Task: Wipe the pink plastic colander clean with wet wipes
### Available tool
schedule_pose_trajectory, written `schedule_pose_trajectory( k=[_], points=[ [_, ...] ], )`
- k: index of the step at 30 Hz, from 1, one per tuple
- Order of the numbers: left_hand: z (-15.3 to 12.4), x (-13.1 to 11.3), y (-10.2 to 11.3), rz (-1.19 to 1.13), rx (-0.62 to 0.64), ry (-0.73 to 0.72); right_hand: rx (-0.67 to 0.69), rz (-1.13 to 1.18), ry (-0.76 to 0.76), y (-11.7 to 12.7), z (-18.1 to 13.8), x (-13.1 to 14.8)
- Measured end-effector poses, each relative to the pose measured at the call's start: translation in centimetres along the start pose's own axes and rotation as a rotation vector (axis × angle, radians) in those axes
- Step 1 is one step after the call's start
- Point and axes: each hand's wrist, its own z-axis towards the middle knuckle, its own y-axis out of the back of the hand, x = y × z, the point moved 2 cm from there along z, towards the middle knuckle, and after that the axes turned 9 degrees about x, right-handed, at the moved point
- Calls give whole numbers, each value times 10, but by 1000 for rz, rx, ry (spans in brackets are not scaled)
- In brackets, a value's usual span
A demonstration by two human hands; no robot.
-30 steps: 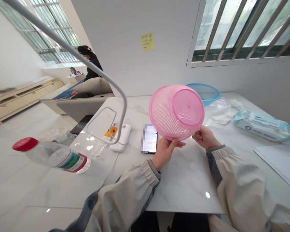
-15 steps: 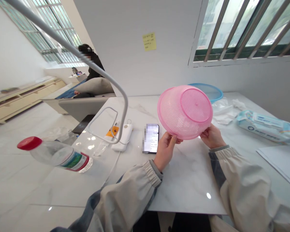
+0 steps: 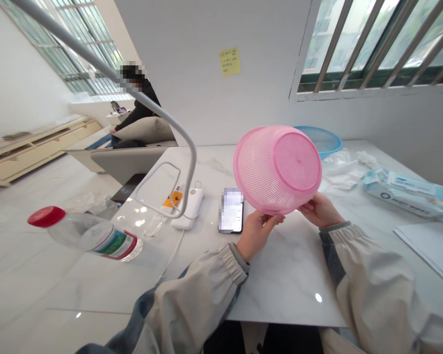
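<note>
A pink plastic mesh basket (image 3: 260, 167) is held up above the white marbled table (image 3: 276, 290), tilted so its round base faces right and toward me. My left hand (image 3: 256, 233) grips its lower edge, thumb and fingers closed on the rim. On the lower right side, my right hand (image 3: 321, 209) is closed on it too, some fingers hidden behind the basket. A phone with a lit screen (image 3: 232, 211) lies just left of my left hand. Partly hidden behind the pink basket stands a blue mesh basket (image 3: 328, 140).
At left stand a red-capped water bottle (image 3: 107, 241) and a bent white stand (image 3: 194, 162), near a white device (image 3: 188, 209) with an orange tag. Wet wipes (image 3: 406, 194), crumpled plastic (image 3: 341, 172) and paper (image 3: 428, 250) lie right. A person (image 3: 143, 103) sits beyond the partition.
The pink basket has shifted slightly left and turned a little, its base now facing more to the right. Both hands stay on it. The seated person's arm has moved.
</note>
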Motion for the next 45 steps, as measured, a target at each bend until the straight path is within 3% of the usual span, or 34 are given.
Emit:
schedule_pose_trajectory(
  k=[6,9,14,19,32,39,45],
  points=[
    [2,1,2,38,-7,16,14,1,-29,1,0,-3],
    [4,-6,3,-23,-32,23,-45,-3,-10,4,2,-1],
    [6,-17,10,-142,-214,-24,-157,-3,85,12,6,6],
    [5,-17,10,-113,-203,-38,-193,22,83,13,5,6],
    [3,-17,8,-78,-152,10,8,-6,56,-1,-2,1],
    [2,-14,2,-84,-56,19,97,-67,-25,-9,-2,-9],
    [3,-10,2,-98,-55,37,93,-88,-34,-9,-1,-12]
  ],
)
